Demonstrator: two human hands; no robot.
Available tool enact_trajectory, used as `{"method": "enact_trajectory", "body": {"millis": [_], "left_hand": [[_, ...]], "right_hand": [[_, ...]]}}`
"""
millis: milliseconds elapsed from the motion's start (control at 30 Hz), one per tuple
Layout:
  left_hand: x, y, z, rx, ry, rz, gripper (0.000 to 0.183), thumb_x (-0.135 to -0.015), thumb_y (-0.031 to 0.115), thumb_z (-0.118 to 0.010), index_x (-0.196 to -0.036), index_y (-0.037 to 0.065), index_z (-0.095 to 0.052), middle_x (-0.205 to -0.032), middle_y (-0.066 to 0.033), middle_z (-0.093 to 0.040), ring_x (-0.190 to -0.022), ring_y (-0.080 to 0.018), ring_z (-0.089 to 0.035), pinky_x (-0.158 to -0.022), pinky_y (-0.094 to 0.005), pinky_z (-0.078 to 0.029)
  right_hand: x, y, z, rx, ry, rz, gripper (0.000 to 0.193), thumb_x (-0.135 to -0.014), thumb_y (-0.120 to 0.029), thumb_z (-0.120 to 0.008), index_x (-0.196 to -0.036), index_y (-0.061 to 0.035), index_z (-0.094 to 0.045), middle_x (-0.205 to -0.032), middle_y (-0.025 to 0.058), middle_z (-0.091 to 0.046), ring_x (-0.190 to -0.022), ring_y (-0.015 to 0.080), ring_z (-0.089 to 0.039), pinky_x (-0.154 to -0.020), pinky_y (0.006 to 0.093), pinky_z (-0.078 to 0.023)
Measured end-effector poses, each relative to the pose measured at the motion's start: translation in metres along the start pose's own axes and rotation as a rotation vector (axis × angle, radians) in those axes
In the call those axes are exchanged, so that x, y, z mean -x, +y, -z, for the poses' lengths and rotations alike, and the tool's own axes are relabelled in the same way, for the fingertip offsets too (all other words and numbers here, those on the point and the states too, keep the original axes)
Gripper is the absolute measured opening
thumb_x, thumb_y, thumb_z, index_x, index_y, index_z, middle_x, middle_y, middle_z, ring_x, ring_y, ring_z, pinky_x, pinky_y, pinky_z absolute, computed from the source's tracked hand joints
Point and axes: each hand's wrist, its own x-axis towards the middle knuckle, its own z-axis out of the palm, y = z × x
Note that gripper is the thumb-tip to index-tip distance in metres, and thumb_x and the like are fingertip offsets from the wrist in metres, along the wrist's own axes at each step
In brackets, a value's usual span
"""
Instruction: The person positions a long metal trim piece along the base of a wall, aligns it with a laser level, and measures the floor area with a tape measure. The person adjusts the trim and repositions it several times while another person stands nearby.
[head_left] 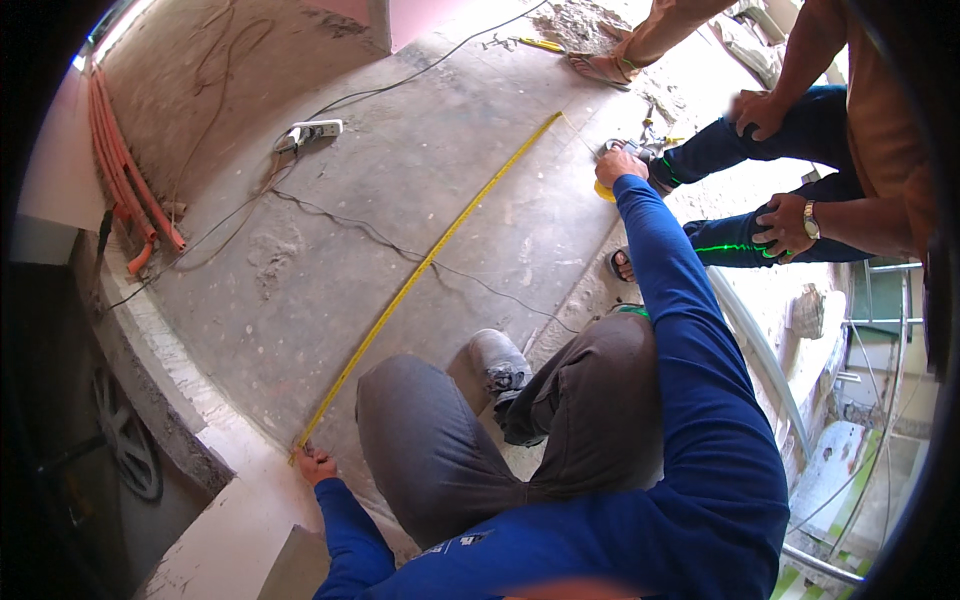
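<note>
A yellow tape measure blade [428, 262] lies stretched diagonally over the grey concrete floor [400, 150]. At its near-left end, by the floor's edge, my left hand [318, 466] pinches the blade. My right arm reaches far to the right. There my right hand [624, 164] is closed around something grey, mostly hidden by the fingers. A rounded yellow piece [604, 190] shows just below that hand. From the blade's far end a thin line runs toward the same hand; I cannot tell whether it is string or the blade seen edge-on.
Near my right hand crouches a person in dark trousers [740, 240], hands on the knees. Beyond is a sandalled foot [600, 70] beside a yellow tool [540, 44]. A white power strip [318, 128], cables and orange pipes [125, 180] lie left, near a dark recess with a wheel [125, 435].
</note>
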Motion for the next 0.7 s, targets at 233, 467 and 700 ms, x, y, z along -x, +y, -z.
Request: {"method": "enact_trajectory", "body": {"millis": [233,467,700], "left_hand": [[-0.002,0.0,0.002,-0.018,0.016,0.01,0.031,-0.101,0.043,-0.049,-0.112,0.018,-0.061,-0.107,0.0056,-0.065,-0.049,-0.0061,-0.032,-0.039,-0.0173,-0.029],[0.007,-0.001,-0.004,0.01,0.031,-0.006,0.031,-0.102,0.042,-0.048,-0.113,0.016,-0.062,-0.102,0.0047,-0.066,-0.049,-0.0059,-0.032,-0.04,-0.0162,-0.03],[0.006,-0.001,-0.003,0.015,0.038,0.0,0.027,-0.101,0.04,-0.05,-0.112,0.018,-0.062,-0.102,0.0044,-0.066,-0.048,-0.0056,-0.032,-0.04,-0.0165,-0.03]], "right_hand": [[0.006,-0.004,0.003,-0.038,0.032,-0.02,0.036,-0.094,-0.023,-0.046,-0.12,-0.0106,-0.069,-0.126,0.0137,-0.065,-0.117,0.0285,-0.063,-0.094,0.04,-0.051],[0.002,-0.001,-0.003,-0.083,0.049,-0.018,0.037,-0.093,-0.023,-0.046,-0.12,-0.0104,-0.069,-0.125,0.0131,-0.065,-0.118,0.0289,-0.062,-0.096,0.0396,-0.05],[-0.001,0.002,-0.005,-0.076,0.025,-0.015,0.037,-0.092,-0.024,-0.046,-0.117,-0.0107,-0.07,-0.125,0.0112,-0.066,-0.117,0.0266,-0.063,-0.097,0.038,-0.049]]}}
